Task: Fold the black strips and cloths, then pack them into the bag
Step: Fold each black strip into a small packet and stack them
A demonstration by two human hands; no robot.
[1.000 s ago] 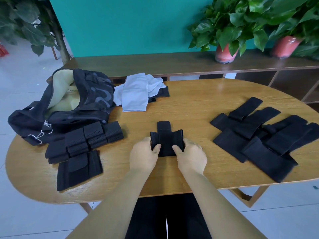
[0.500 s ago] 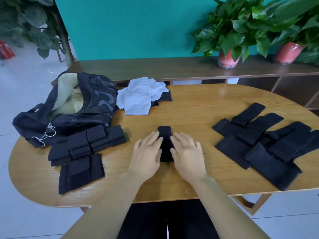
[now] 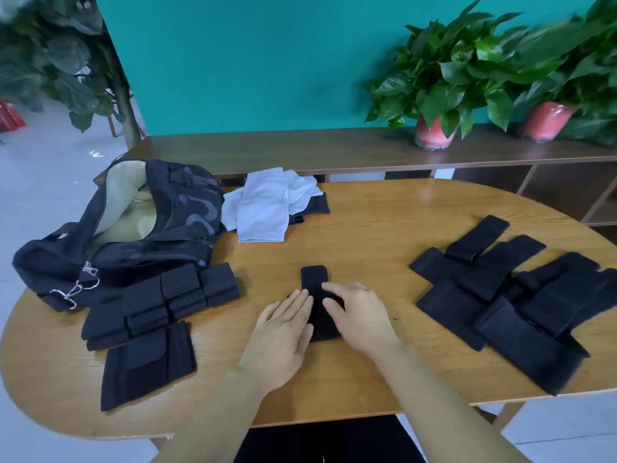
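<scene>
Bag [image 3: 110, 248] gapes up-left of my left hand [image 3: 283, 332]; unfolded strips [image 3: 500, 305] lie right of my right hand [image 3: 360, 315]. Both hands press flat on the folded strip [image 3: 315, 285] between them. Lifting off could let it spring open.

Oval wooden table [image 3: 384, 228]. On it, relative to the central folded black strip [image 3: 315, 279]: open black bag [image 3: 133, 235] far left; folded strips [image 3: 160, 295] left; white cloths [image 3: 267, 208] behind; unfolded black strips [image 3: 500, 295] right.
</scene>
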